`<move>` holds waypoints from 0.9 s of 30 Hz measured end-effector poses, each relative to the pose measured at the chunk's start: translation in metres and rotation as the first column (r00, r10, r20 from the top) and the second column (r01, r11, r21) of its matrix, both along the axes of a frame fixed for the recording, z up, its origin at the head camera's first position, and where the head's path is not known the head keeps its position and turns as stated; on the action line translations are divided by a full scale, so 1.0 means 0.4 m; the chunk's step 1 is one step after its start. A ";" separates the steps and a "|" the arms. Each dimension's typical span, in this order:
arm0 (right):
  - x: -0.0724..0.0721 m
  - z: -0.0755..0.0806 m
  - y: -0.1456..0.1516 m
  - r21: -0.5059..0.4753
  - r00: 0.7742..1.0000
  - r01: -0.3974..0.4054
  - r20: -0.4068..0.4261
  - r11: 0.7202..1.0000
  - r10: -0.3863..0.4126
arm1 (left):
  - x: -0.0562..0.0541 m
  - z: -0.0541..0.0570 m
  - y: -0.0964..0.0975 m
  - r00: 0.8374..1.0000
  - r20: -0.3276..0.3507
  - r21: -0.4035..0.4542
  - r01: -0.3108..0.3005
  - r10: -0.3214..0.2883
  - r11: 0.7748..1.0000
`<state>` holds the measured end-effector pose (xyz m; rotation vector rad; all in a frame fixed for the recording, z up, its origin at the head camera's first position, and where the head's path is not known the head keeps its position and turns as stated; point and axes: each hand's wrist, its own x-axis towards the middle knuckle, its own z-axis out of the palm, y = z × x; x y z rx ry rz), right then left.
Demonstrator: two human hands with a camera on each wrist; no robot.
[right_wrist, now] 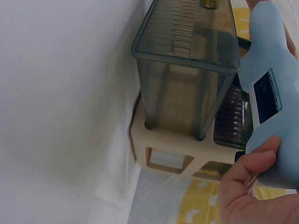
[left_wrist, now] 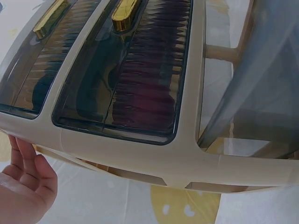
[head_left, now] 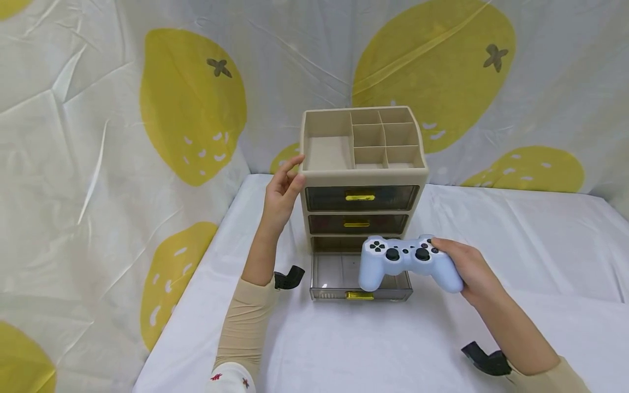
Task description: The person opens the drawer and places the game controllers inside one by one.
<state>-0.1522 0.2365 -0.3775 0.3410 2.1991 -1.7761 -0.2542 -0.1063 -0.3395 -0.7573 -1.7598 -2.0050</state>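
Observation:
A light blue game controller (head_left: 400,259) is held by its right grip in my right hand (head_left: 469,267), over the pulled-out bottom drawer (head_left: 336,278) of a beige desktop organizer (head_left: 363,176). That drawer is see-through grey with a gold handle. My left hand (head_left: 282,196) touches the organizer's upper left side, thumb and fingers at its edge. In the left wrist view, the fingertips (left_wrist: 21,144) rest against the beige frame. The right wrist view shows the controller's underside (right_wrist: 275,102) with a dark label, and the thumb pressed on it.
Two upper drawers, the top one (head_left: 329,199) and the middle one (head_left: 326,224), are closed. Divided compartments (head_left: 371,135) form the organizer's top. It stands on a white cloth (head_left: 491,245) before a lemon-print curtain (head_left: 295,60). Black wrist mounts (head_left: 290,277) sit on both arms.

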 end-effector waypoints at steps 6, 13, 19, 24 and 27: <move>-0.011 0.000 -0.049 0.004 1.000 -0.002 -0.020 1.000 0.002 | 0.000 0.001 0.002 1.000 0.012 -0.005 -0.016 0.016 1.000; -0.018 0.008 -0.105 0.053 0.998 0.005 -0.066 0.999 -0.001 | 0.002 0.002 0.004 1.000 0.011 0.004 -0.011 0.011 1.000; -0.023 0.020 -0.134 0.105 0.995 -0.005 -0.094 0.994 0.015 | 0.000 0.002 0.005 1.000 0.013 0.002 -0.008 0.008 1.000; -0.024 0.025 -0.154 0.126 0.992 -0.018 -0.125 0.992 0.033 | 0.000 0.003 0.005 1.000 0.010 -0.003 -0.011 0.011 1.000; -0.026 0.022 -0.163 0.126 0.990 -0.020 -0.133 0.992 0.037 | 0.000 0.004 0.006 1.000 0.012 -0.005 -0.011 0.011 1.000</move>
